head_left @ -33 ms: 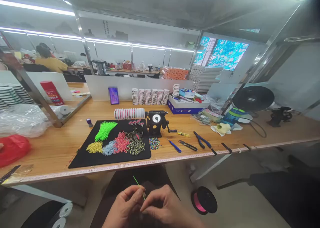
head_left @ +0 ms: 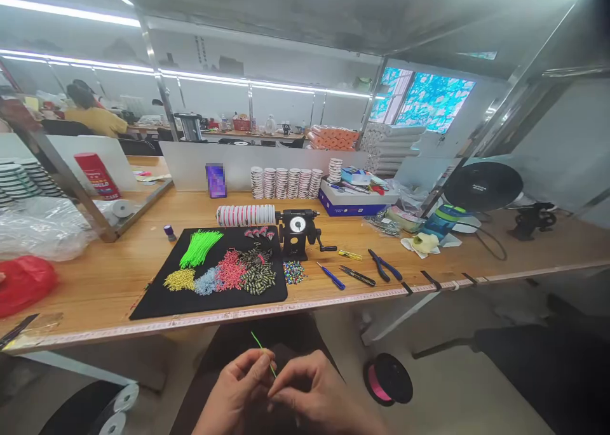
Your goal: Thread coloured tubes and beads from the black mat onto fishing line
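Both hands meet low over the lap, below the table (head_left: 114, 282) edge; the left hand (head_left: 233, 394) and right hand (head_left: 309, 397) are each curled nearly closed, fingertips pinching a thin green strip (head_left: 264, 354) that slants up between them; whether anything else is held is unclear; a black mat (head_left: 157, 301) holds coloured bead heaps.

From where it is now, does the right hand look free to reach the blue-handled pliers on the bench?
Probably not straight away: the right hand and left hand both pinch a green strand. The path to the pliers looks open.
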A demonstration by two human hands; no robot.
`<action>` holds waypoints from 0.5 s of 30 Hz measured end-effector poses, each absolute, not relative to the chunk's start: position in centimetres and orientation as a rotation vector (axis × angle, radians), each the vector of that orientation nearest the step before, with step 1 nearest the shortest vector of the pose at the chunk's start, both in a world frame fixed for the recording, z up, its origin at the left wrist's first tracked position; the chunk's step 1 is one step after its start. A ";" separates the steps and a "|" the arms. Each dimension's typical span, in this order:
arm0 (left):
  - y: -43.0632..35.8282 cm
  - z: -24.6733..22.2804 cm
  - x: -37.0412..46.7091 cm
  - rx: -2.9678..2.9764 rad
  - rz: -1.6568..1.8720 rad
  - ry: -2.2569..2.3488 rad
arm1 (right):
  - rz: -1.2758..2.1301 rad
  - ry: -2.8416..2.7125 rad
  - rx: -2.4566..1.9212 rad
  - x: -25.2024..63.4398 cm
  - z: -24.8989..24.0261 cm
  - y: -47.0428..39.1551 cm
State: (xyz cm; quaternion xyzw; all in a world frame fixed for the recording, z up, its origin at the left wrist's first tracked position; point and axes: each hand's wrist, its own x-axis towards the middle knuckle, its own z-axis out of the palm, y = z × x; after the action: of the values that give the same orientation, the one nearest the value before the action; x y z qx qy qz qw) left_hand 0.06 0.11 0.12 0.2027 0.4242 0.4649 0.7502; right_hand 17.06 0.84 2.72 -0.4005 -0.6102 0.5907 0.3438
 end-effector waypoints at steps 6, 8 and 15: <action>0.1 0.8 0.9 0.443 1.049 0.919 | 1.790 -1.143 -0.956 17.1 1.2 0.6; 0.0 0.8 0.9 0.564 1.023 0.934 | 1.801 -1.122 -0.939 17.1 0.9 0.7; 0.4 0.2 -0.8 0.718 1.039 1.131 | 1.840 -1.137 -0.953 16.8 0.7 1.2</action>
State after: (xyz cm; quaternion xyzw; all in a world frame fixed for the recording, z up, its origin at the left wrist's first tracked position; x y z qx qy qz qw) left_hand -0.84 0.36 0.21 0.3177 0.5002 0.4595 0.6617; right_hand 16.82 1.21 0.72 -0.3731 -0.4451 0.7202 0.3794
